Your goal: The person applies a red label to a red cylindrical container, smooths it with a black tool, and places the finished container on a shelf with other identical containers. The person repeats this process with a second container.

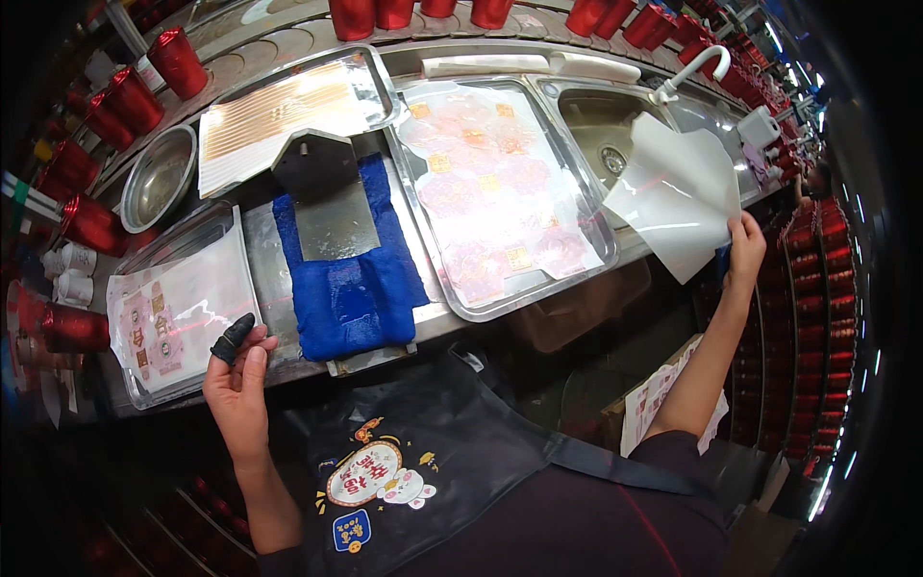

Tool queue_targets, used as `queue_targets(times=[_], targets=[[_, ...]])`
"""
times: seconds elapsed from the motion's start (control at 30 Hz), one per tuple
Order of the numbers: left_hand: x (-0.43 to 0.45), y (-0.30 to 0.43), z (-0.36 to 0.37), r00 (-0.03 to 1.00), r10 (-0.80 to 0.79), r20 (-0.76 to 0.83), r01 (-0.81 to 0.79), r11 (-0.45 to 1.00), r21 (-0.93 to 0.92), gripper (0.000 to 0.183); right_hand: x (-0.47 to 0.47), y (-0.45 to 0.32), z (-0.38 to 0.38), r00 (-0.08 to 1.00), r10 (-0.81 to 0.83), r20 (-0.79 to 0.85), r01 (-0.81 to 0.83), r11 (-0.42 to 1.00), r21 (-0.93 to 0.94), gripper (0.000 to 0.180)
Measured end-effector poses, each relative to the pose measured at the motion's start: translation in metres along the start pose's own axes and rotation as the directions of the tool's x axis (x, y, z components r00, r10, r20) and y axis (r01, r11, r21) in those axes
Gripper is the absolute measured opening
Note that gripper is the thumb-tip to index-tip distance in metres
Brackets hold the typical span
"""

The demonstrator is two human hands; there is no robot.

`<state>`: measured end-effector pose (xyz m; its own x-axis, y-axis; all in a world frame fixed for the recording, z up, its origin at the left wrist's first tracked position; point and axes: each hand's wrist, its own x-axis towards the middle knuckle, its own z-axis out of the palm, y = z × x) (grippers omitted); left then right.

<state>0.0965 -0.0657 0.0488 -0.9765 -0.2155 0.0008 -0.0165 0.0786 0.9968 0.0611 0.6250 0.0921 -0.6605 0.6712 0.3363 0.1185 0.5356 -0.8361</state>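
Observation:
My right hand (746, 249) holds a limp pale backing sheet (681, 191) by its edge, in front of the sink. My left hand (241, 382), a black covering on one finger, is raised with nothing in it, near a stack of printed sheets (191, 317) on a metal tray at the left. Between the hands, a blue cloth (353, 306) lies around a metal plate (339, 223) with a dark upright block. To its right, wet pink and gold printed sheets (490, 180) lie in a steel tray (472, 314). Another tray holds gold-striped sheets (281, 108).
Behind the worktop, red metallic cups (177, 63) stand on a conveyor (281, 43). A steel bowl (160, 179) sits at the left. The sink (613, 137) has a white faucet (692, 72). Racks of red cups (815, 339) stand at the right, beside a box of printed sheets (656, 397).

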Motion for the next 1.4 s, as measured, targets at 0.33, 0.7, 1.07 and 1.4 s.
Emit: queue_targets(times=[0.33,0.7,1.07,1.4], targets=[[-0.003,0.003,0.006,1.0,-0.03,-0.001,0.03,0.999,0.042,0.034,-0.151,0.224,0.023,0.31,0.949,0.06,-0.579,0.139,0.804,0.013],[0.004,0.024,-0.007,0.999,0.007,-0.033,-0.005,0.999,0.048,0.032,-0.094,0.327,0.077,0.758,0.652,-0.023,-0.562,0.67,0.485,0.026],[0.162,0.05,-0.095,0.909,0.327,-0.26,-0.182,0.869,0.46,0.028,-0.026,0.01,0.118,0.967,0.086,-0.242,-0.007,0.95,0.312,0.028],[0.26,0.038,-0.223,0.337,0.838,-0.429,-0.017,0.461,0.887,0.07,-0.064,-0.047,0.226,0.974,-0.169,0.152,0.113,0.94,0.32,0.023]])
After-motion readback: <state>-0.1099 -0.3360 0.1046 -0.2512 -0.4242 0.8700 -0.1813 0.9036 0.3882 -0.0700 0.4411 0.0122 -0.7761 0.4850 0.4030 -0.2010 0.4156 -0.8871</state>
